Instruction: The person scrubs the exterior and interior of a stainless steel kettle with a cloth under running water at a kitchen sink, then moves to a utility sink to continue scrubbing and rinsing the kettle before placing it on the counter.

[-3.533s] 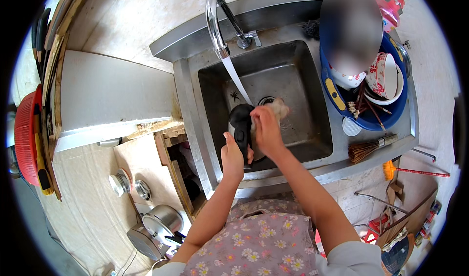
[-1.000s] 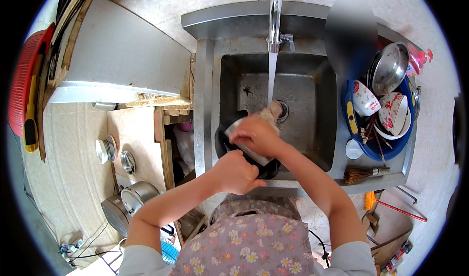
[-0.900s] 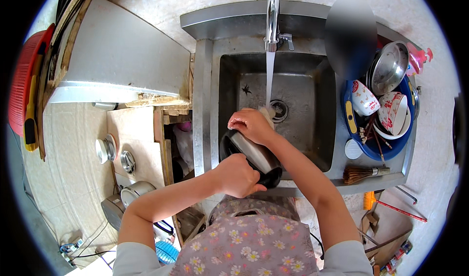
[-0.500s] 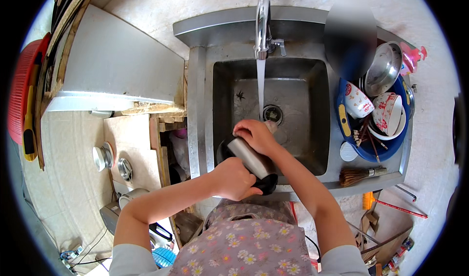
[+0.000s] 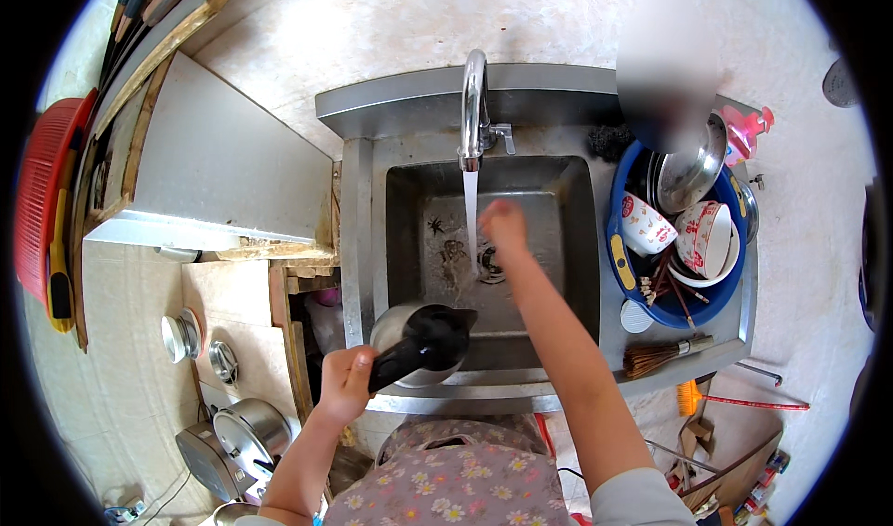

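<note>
My left hand (image 5: 346, 385) is closed round the black handle of a steel electric kettle (image 5: 389, 326). The kettle is over the front left rim of the sink, its black top facing up and its spout pointing right. Over the steel sink (image 5: 584, 284), my right hand (image 5: 503, 221) is just right of the running water (image 5: 471, 212), apart from the kettle; its fingers are blurred. The water falls from a chrome tap (image 5: 475, 107) onto the sink floor near the drain (image 5: 491, 267), which my right arm partly hides. A dark scrap (image 5: 435, 225) lies at the sink's left.
Right of the sink stands a blue basin (image 5: 716, 314) with patterned bowls (image 5: 704, 238), metal bowls or lids and chopsticks. Before it lie a whisk brush (image 5: 662, 355) and a white ribbed lid (image 5: 637, 316). A white cabinet (image 5: 233, 168) stands left; a pot (image 5: 253, 436) sits at lower left.
The kettle has turned from lying tilted to top up and moved left. My right hand has let go of it and moved up to the water. The whole view has shifted slightly.
</note>
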The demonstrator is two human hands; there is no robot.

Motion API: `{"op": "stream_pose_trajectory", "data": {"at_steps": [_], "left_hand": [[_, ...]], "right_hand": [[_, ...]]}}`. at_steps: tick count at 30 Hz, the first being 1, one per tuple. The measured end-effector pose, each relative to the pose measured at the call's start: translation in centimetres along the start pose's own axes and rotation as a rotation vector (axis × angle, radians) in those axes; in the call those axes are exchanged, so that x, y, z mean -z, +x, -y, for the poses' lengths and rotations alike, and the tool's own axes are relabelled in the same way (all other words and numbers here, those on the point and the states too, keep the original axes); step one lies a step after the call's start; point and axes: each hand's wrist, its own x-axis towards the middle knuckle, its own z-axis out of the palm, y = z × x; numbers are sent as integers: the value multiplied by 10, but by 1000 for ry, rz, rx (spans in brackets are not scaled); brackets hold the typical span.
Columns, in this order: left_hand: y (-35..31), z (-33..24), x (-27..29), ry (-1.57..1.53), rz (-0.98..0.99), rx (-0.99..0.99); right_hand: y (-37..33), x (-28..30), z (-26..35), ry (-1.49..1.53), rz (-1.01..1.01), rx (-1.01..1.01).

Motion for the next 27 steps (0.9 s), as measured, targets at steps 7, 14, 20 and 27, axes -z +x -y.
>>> {"op": "stream_pose_trajectory", "data": {"at_steps": [7,14,20,27], "left_hand": [[-16,7,26,-223,-193,143],[-13,37,41,-371,-463,120],[25,53,40,-727,-650,48],[71,61,34,-766,-702,-111]], "right_hand": [[56,1,129,318,44,-128],[43,7,136,288,42,-15],[33,27,-55,-689,-252,267],[4,-14,-155,-1301,77,899]]}}
